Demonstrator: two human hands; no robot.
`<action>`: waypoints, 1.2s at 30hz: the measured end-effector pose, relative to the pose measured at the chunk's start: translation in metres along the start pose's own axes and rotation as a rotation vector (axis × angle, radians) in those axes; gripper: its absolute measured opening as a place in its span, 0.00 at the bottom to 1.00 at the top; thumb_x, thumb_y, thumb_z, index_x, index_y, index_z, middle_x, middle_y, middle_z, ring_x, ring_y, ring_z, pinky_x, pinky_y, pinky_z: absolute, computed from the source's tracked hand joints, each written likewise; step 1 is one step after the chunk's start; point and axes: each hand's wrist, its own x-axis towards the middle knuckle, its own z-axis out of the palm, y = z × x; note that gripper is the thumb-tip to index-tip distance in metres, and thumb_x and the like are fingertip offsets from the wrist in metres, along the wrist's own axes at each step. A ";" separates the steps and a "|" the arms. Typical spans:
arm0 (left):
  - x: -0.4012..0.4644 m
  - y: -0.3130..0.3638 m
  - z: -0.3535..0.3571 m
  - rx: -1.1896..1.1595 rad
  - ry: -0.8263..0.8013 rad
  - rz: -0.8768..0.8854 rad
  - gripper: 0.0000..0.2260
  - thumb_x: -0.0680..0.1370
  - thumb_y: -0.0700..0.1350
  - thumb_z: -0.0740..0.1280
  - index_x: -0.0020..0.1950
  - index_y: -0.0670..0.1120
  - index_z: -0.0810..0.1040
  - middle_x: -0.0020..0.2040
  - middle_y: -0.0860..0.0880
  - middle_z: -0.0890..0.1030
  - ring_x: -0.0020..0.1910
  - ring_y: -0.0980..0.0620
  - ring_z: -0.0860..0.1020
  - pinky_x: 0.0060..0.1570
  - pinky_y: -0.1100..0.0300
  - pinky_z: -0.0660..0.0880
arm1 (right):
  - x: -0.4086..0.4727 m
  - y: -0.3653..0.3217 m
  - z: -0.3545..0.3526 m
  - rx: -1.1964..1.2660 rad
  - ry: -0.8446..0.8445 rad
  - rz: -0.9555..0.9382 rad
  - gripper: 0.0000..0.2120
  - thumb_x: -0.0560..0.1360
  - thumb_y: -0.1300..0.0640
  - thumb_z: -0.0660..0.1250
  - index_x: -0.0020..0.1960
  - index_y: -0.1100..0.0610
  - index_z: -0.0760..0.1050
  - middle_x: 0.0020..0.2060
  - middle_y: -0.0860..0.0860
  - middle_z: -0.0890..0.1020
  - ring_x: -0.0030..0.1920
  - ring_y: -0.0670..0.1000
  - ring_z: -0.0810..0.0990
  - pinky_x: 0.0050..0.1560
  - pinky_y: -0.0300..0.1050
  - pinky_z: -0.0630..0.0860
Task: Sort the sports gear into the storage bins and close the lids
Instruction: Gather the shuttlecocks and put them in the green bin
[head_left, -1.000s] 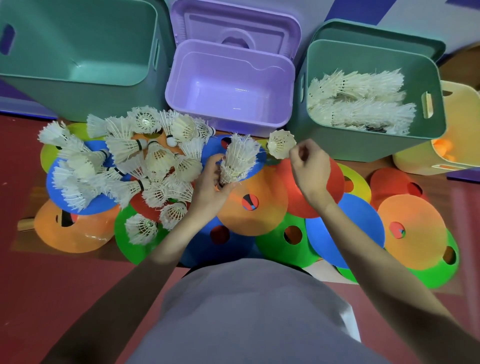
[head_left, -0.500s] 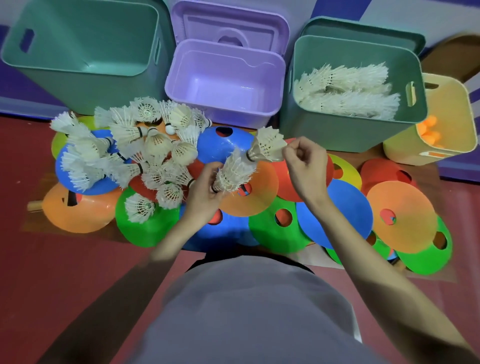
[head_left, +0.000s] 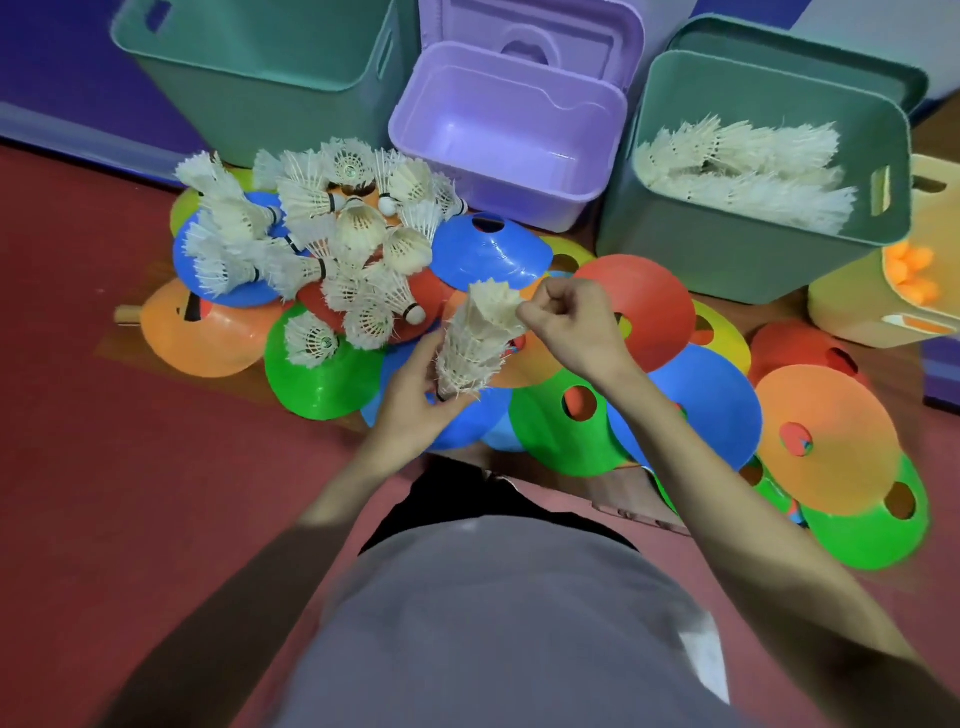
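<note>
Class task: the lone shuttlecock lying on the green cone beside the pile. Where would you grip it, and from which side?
Come from above and pinch the feather skirt of the shuttlecock. It lies on the green cone with its open skirt facing up, the cork underneath, hidden.

Evenly lit, moderately bright, by soft indoor light from above; no hard shadows. Pale sheen on the floor of the purple bin (head_left: 511, 132), and a faint highlight on the blue cone (head_left: 491, 249) just in front of it. Soft shade under the cones and beneath the grey shirt (head_left: 498, 623). Strong wide-angle bending toward the edges: bin walls lean outward, forearms stretch long at the lower corners. Mild motion blur throughout, most marked on the forearms and shirt; feather detail in the loose shuttlecocks (head_left: 332, 244) smeared but readable. Orange balls in the yellow bin (head_left: 872, 306) washed into a glowing blob. Colours saturated, slight compression softness.
</note>
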 end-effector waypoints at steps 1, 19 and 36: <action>-0.003 0.000 -0.003 -0.005 0.010 -0.004 0.29 0.70 0.39 0.72 0.69 0.49 0.67 0.59 0.58 0.78 0.57 0.63 0.78 0.55 0.66 0.74 | 0.000 -0.003 0.004 0.023 -0.022 -0.004 0.16 0.70 0.68 0.66 0.27 0.55 0.68 0.16 0.43 0.69 0.21 0.40 0.66 0.28 0.31 0.61; 0.040 0.013 -0.138 -0.036 0.150 0.007 0.27 0.70 0.40 0.73 0.63 0.58 0.69 0.61 0.54 0.77 0.60 0.58 0.77 0.55 0.66 0.75 | 0.101 -0.021 0.097 -0.517 -0.056 -0.140 0.14 0.76 0.64 0.63 0.62 0.61 0.74 0.39 0.53 0.76 0.40 0.57 0.76 0.40 0.52 0.71; 0.098 -0.002 -0.185 0.082 -0.072 -0.057 0.29 0.72 0.39 0.74 0.66 0.59 0.68 0.58 0.68 0.75 0.58 0.67 0.75 0.58 0.66 0.73 | 0.110 -0.024 0.114 -0.274 0.306 -0.110 0.06 0.77 0.58 0.65 0.44 0.60 0.77 0.36 0.51 0.76 0.35 0.45 0.72 0.37 0.37 0.68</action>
